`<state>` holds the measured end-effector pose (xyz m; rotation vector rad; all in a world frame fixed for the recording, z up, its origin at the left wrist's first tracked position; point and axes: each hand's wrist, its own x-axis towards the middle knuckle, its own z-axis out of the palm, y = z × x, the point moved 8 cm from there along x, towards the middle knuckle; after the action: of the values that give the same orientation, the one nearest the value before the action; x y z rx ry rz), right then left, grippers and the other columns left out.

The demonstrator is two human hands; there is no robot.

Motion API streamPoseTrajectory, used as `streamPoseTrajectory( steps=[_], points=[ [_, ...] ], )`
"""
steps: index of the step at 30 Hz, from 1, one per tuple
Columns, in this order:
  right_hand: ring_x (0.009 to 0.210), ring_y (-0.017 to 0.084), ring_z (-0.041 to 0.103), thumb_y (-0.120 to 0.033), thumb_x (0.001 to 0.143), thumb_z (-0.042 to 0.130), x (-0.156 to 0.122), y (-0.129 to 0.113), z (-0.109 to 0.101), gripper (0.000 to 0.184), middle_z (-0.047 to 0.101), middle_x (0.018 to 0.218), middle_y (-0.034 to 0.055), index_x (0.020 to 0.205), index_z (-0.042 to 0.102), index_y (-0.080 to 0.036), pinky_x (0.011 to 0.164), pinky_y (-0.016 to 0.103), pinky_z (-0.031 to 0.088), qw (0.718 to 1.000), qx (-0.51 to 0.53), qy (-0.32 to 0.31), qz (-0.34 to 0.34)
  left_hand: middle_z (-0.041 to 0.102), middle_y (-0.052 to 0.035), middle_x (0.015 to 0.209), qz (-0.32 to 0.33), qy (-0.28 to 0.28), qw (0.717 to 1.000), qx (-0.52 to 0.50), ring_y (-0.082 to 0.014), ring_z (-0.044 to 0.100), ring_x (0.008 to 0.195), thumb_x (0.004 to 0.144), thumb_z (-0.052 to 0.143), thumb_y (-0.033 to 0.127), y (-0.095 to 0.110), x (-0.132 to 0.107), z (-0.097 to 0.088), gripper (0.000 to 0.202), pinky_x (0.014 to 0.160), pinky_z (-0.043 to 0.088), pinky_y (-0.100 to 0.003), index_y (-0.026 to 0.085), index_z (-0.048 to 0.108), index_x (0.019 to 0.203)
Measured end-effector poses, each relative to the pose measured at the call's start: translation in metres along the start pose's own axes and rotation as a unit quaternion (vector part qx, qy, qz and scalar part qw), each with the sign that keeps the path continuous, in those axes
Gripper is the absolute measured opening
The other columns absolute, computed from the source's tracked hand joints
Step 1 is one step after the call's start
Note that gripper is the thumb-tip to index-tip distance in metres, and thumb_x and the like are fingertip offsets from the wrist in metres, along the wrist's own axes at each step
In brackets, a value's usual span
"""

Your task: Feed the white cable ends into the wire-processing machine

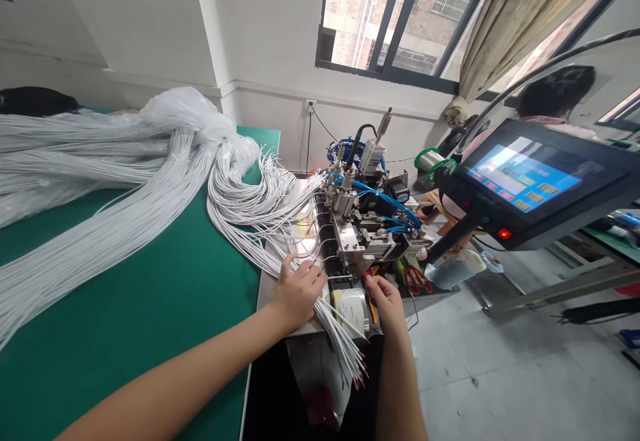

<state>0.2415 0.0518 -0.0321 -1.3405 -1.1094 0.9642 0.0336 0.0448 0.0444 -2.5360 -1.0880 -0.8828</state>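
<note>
My left hand (300, 292) is closed over a bundle of white cables (336, 334) at the machine's near edge. The bundle's reddish-tipped ends hang down past the edge. From the left fingers a single white cable (343, 276) runs right, across the machine's black track. My right hand (386, 300) is pinched beside the front of the machine (350, 234); what lies between its fingertips is too small to make out. Just by those fingertips is an orange-and-black tool (373, 311), partly hidden. Below the track sits a white-labelled roll (351, 308).
Long white cables (150, 211) and plastic wrap (187, 108) cover much of the green table (190, 308). A control screen (525, 174) stands at right. Red-handled scissors (417, 281) and a wire spool (434, 162) are beside the machine. Another person (555, 101) sits behind the screen.
</note>
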Motion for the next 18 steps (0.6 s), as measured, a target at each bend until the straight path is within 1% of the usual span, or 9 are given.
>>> streamPoseTrajectory(
  steps=[2,4,7,10,14,18],
  points=[
    [0.055,0.011,0.033,-0.05,0.08,0.064,-0.004,-0.006,-0.003,0.04,0.04,0.058,-0.0033,0.06,0.05,-0.018,0.051,0.024,0.026,1.0,-0.006,0.001,-0.004,0.07,-0.0044,0.094,-0.004,0.0,1.0,-0.002,-0.0232,0.06,0.1,0.081,0.052,0.011,-0.001,-0.001,0.002,0.022,0.106,0.021,-0.053,0.02,0.066,0.095],
    [0.056,0.011,0.034,-0.049,0.081,0.064,-0.007,-0.01,-0.005,0.039,0.041,0.059,-0.003,0.061,0.051,-0.018,0.051,0.024,0.026,1.0,-0.009,0.0,-0.004,0.071,-0.0062,0.103,-0.017,0.001,1.0,0.0,-0.025,0.058,0.108,0.083,0.052,0.015,-0.003,-0.001,0.004,0.023,0.109,0.017,-0.055,0.02,0.066,0.1],
    [0.057,0.011,0.034,-0.047,0.084,0.063,-0.013,-0.013,-0.007,0.037,0.041,0.061,-0.0031,0.063,0.052,-0.018,0.052,0.024,0.026,1.0,-0.012,-0.007,-0.006,0.066,-0.0096,0.12,-0.043,-0.006,0.999,0.008,-0.0282,0.053,0.119,0.086,0.051,0.02,-0.007,-0.001,0.008,0.028,0.112,0.011,-0.059,0.018,0.065,0.11],
    [0.057,0.011,0.034,-0.046,0.086,0.061,-0.018,-0.016,-0.009,0.035,0.041,0.061,-0.003,0.066,0.053,-0.018,0.053,0.024,0.027,1.0,-0.018,-0.02,-0.008,0.061,-0.011,0.128,-0.044,-0.015,0.999,0.003,-0.0291,0.051,0.122,0.085,0.052,0.021,-0.008,-0.001,0.008,0.032,0.112,0.007,-0.061,0.017,0.063,0.115],
    [0.06,0.012,0.038,-0.046,0.087,0.06,-0.026,-0.025,-0.009,0.033,0.045,0.063,-0.002,0.07,0.056,-0.018,0.054,0.024,0.029,0.998,-0.041,-0.048,-0.016,0.066,-0.0073,0.12,-0.012,0.0,1.0,-0.021,-0.0255,0.055,0.116,0.083,0.053,0.015,-0.003,0.001,0.001,0.033,0.113,0.007,-0.058,0.022,0.063,0.114],
    [0.062,0.013,0.043,-0.045,0.088,0.057,-0.038,-0.039,-0.001,0.03,0.051,0.067,-0.0002,0.079,0.062,-0.017,0.056,0.025,0.033,0.989,-0.092,-0.119,-0.016,0.068,-0.0038,0.112,0.012,0.027,0.999,-0.036,-0.0218,0.059,0.107,0.083,0.053,0.012,0.0,0.002,-0.008,0.031,0.113,0.009,-0.055,0.024,0.064,0.109]
  ],
)
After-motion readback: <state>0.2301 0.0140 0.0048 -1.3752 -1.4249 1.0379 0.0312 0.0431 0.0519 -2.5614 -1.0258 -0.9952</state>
